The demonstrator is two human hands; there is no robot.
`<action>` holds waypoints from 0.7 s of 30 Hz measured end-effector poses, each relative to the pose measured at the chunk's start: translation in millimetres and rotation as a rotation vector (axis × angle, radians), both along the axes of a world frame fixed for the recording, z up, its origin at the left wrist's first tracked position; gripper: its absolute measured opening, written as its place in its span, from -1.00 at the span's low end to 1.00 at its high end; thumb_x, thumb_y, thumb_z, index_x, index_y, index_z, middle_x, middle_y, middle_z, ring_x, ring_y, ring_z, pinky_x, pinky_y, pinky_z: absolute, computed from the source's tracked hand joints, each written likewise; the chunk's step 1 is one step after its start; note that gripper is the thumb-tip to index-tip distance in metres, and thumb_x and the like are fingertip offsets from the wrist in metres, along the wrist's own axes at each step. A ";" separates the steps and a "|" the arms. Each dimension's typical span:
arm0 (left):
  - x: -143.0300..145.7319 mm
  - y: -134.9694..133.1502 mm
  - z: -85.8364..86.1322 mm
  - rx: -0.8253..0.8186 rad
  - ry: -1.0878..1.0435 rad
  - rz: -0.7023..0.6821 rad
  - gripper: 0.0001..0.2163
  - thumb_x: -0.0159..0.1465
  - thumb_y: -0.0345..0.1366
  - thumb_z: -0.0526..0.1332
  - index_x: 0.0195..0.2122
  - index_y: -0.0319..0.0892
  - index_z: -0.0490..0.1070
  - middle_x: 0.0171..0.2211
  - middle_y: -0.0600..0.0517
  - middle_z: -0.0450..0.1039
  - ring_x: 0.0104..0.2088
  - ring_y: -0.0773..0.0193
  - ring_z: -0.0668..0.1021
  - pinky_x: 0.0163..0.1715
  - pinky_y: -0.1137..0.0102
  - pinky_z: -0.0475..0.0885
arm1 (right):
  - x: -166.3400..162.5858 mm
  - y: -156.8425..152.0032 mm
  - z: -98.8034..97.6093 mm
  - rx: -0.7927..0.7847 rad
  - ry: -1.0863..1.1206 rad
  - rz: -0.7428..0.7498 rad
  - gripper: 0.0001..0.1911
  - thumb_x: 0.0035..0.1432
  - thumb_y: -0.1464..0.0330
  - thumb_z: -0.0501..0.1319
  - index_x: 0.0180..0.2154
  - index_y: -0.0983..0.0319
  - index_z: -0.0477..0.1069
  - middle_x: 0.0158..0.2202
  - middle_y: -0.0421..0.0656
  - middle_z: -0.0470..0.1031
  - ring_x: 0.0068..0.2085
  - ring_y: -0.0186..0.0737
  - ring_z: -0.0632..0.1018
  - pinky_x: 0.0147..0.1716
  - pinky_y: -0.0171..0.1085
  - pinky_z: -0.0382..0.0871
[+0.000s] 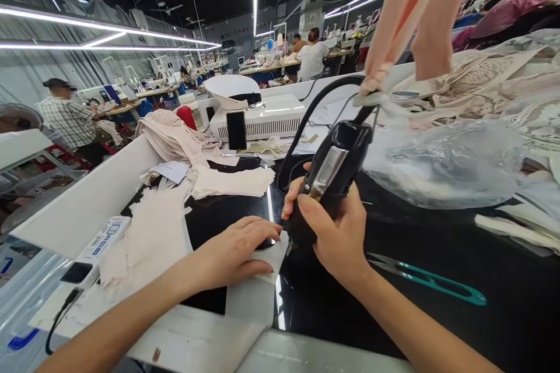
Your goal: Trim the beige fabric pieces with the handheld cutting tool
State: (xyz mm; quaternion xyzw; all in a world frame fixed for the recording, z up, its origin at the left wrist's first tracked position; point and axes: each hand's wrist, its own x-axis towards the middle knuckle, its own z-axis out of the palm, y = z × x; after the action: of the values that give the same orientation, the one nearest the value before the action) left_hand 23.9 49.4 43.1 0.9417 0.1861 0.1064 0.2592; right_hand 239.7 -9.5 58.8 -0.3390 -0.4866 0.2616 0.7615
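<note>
My right hand [345, 233] is wrapped round a corded black handheld power tool [326, 172] with a silver lever, its thumb against the tool's side. The tool stands tilted over the glossy black tabletop, and its lower tip is partly hidden. A knotted pink fabric strip [394, 23] runs up from the tool's cord end. Lying palm down, my left hand [238, 250] rests with fingers apart on a pale fabric piece [256, 297], close to the tool's lower end. Teal-handled thread snips [446, 285] lie to the right of my right forearm.
Stacked pale cut fabric [161, 233] lies on the left, beside a white boxed device [105, 239] with a cable. Toward the back stand a phone [237, 130] and a weighing scale [258, 119]. A clear plastic bag [441, 163] and lace pieces [476, 76] occupy the right.
</note>
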 end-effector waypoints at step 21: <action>4.7 16.6 -10.4 -0.046 0.237 -0.037 -0.36 0.54 0.03 0.62 0.50 -0.04 0.49 0.57 -0.25 0.52 0.78 -0.25 0.24 0.76 -0.48 -0.03 | -12.2 3.3 -2.4 0.001 0.020 -0.002 -0.74 0.27 0.22 0.56 -0.14 0.06 0.53 -0.30 -0.33 0.69 -0.45 -0.28 0.63 -0.43 -0.24 0.66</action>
State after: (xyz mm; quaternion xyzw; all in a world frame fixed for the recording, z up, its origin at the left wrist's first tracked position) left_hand 28.6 66.0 32.8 0.9448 0.2003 -0.0150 0.2588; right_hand 227.5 -6.2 56.4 -0.3363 -0.4787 0.2639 0.7669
